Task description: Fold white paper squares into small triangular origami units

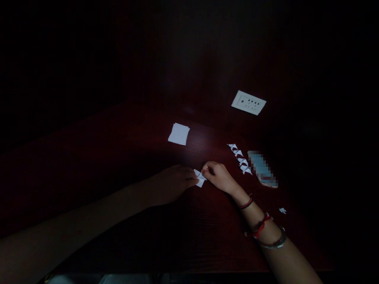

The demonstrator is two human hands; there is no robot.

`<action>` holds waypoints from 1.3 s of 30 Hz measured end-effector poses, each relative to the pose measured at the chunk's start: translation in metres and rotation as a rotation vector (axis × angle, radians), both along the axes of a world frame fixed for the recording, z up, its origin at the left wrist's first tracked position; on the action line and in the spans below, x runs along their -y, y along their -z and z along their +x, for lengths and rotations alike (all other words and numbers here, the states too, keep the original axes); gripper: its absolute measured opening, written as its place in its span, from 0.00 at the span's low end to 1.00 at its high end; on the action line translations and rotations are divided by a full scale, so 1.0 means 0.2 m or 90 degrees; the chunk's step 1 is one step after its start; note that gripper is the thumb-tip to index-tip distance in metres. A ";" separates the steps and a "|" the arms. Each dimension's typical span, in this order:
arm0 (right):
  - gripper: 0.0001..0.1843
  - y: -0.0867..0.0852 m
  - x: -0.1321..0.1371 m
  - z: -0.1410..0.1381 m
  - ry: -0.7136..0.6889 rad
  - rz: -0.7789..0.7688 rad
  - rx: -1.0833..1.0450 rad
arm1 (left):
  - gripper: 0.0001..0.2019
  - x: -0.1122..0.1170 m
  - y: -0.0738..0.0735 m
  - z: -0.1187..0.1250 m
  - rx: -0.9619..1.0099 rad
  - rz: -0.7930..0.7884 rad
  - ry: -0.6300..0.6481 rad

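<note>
A small white paper piece (200, 178) lies on the dark red-brown table (124, 157), pinched between both hands. My left hand (173, 182) presses its fingertips on the paper's left edge; a ring shows on one finger. My right hand (217, 175) is curled closed on the paper's right side; its wrist wears red and black bands and a metal bangle. A row of several small folded white paper pieces (240, 158) lies just right of my right hand.
A small stack of white paper squares (179, 134) lies further back. A phone (262, 169) lies beside the folded pieces. A white socket plate (248, 102) sits at the back right. A tiny paper scrap (282, 210) lies near my right forearm. The surroundings are very dark.
</note>
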State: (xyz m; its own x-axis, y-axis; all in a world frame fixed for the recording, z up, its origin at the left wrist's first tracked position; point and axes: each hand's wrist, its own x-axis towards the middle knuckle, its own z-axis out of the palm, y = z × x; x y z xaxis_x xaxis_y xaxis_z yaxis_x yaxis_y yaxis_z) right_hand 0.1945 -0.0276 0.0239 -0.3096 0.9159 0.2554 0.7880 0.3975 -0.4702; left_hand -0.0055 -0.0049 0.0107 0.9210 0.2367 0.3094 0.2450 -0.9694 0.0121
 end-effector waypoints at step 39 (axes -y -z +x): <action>0.03 0.00 0.00 0.00 0.086 0.020 -0.075 | 0.17 0.03 -0.03 0.00 0.019 -0.007 -0.019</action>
